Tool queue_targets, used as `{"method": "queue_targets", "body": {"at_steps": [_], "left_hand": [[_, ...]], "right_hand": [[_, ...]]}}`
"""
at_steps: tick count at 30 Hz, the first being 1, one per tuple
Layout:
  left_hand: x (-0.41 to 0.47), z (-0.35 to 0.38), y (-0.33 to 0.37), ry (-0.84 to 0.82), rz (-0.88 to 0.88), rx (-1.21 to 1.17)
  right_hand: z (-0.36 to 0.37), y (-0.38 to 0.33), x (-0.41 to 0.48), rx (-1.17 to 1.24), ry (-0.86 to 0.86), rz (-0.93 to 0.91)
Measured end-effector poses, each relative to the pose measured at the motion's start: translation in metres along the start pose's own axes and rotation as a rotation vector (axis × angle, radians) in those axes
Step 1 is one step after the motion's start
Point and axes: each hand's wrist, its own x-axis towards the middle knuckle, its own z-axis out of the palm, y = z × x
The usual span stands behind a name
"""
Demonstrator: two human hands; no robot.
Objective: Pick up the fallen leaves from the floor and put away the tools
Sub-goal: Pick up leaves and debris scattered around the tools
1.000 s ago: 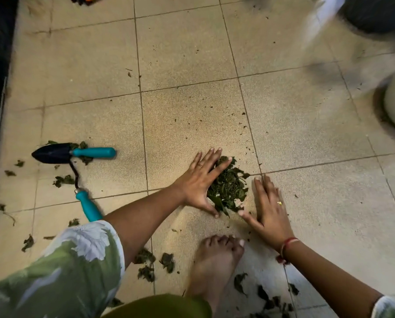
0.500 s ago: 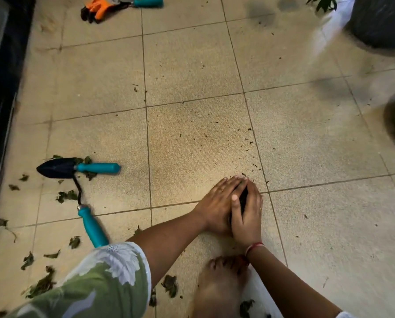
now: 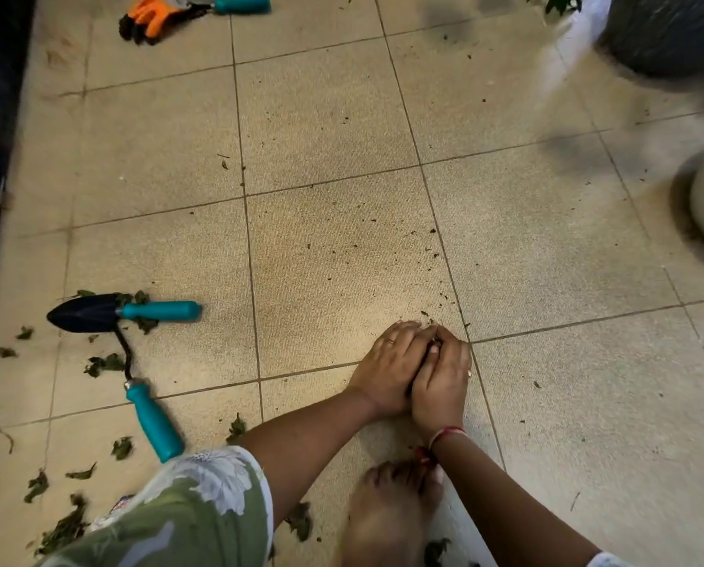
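Both hands have closed together since a second ago: left hand (image 3: 391,366) and right hand (image 3: 443,380) press cupped round the dark green crumbled leaf heap (image 3: 436,340), lower centre; black teal-handled metal trowel (image 3: 96,313) lies at left

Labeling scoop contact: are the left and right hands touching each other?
Touching. The head view shows the left hand and right hand pressed edge to edge, cupped over leaves on the floor, with no gap between them.

Floor (image 3: 342,128): beige tiles, dark grout grid. Trowel (image 3: 123,312): black blade, teal handle. Second tool (image 3: 150,419) below trowel: teal handle. Gloves (image 3: 154,18): orange, black. Sleeve (image 3: 186,509): green, white floral. Leaves (image 3: 105,364): dark green.
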Motion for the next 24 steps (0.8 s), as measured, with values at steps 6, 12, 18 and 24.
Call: {"method": "queue_targets", "body": {"at_steps": [6,12,18,24], "left_hand": [[0.0,0.008,-0.003,0.046,0.024,-0.005],[0.001,0.013,-0.008,0.04,0.078,0.038],[0.002,0.014,-0.012,0.011,0.113,0.095],[0.002,0.014,-0.012,0.012,0.097,0.073]], "right_hand": [[-0.006,0.009,-0.004,-0.154,0.003,-0.018],[-0.049,0.028,-0.009,-0.213,-0.332,-0.18],[-0.075,0.033,-0.004,-0.63,-0.546,-0.385],[-0.063,0.012,-0.002,-0.499,-0.405,-0.179]]}}
